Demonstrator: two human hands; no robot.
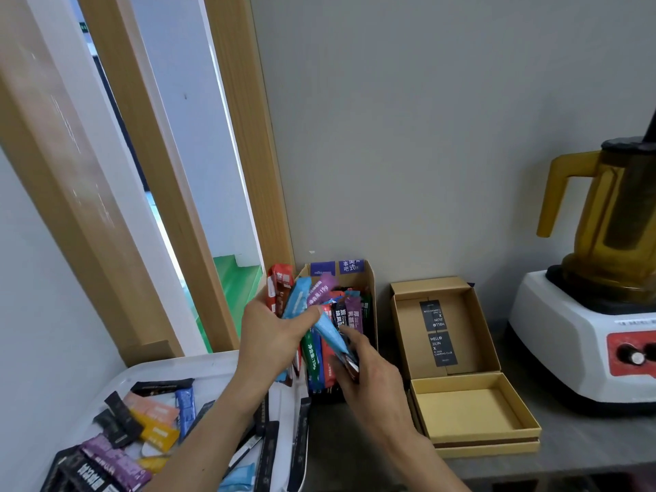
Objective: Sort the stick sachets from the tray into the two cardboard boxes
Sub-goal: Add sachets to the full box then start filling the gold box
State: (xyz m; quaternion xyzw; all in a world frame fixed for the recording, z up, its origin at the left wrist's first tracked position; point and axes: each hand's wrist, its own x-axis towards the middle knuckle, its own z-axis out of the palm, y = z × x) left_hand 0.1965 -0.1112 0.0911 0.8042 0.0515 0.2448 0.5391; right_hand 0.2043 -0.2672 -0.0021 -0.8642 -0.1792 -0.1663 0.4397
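My left hand [269, 335] grips a fan of coloured stick sachets [296, 300], red, blue and purple, held over the left cardboard box [369, 278]. That box stands against the wall and is crowded with upright sachets. My right hand [365, 371] pinches a dark sachet [349, 365] at the box's front edge, beside a light blue one. The white tray [198, 367] at lower left holds several loose sachets [156, 420] in black, orange, purple and blue. The second cardboard box [490, 335] sits open to the right with two black cards inside.
A white blender base with an amber jug [603, 243] stands at the far right on the grey counter [568, 445]. The open box's yellow lid half [525, 417] lies in front of it. A wooden door frame [248, 172] rises behind the tray.
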